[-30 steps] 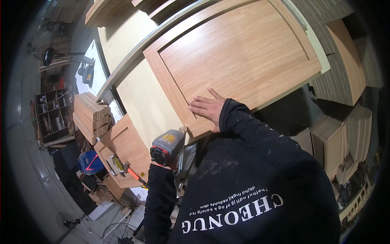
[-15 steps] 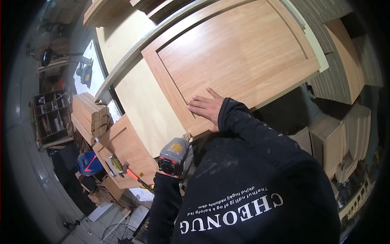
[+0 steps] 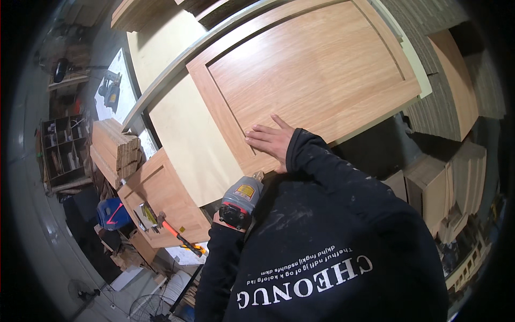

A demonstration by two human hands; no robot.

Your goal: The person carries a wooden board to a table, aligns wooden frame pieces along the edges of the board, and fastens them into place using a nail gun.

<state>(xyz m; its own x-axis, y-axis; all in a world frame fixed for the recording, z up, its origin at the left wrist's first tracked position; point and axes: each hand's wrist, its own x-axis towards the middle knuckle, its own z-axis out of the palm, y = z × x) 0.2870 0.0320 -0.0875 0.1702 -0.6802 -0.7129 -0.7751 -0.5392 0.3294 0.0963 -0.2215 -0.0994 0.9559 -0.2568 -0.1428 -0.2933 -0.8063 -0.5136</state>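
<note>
A wood-coloured cabinet door panel [image 3: 316, 70] with a raised frame lies on a pale board [image 3: 190, 142]. My right hand [image 3: 271, 142] rests flat on the panel's near left corner, fingers spread. Just to its left, my left hand [image 3: 219, 219] grips a grey and red nail gun [image 3: 241, 196]; the tool's body hides most of the fingers. The nail gun's nose [image 3: 258, 176] is at the panel's near edge by that corner. Whether it touches the wood I cannot tell.
At left, a second door panel [image 3: 166, 196] carries an orange-handled hammer [image 3: 174, 232] and small items. Another grey power tool [image 3: 111, 91] sits on a white surface. Stacked boards [image 3: 115, 153] stand nearby, with more panel stacks [image 3: 434, 107] at right. A fan [image 3: 153, 308] stands on the floor.
The nail gun in my left hand has shifted right along the panel's near edge, toward my right hand. My right hand stays spread in nearly the same place.
</note>
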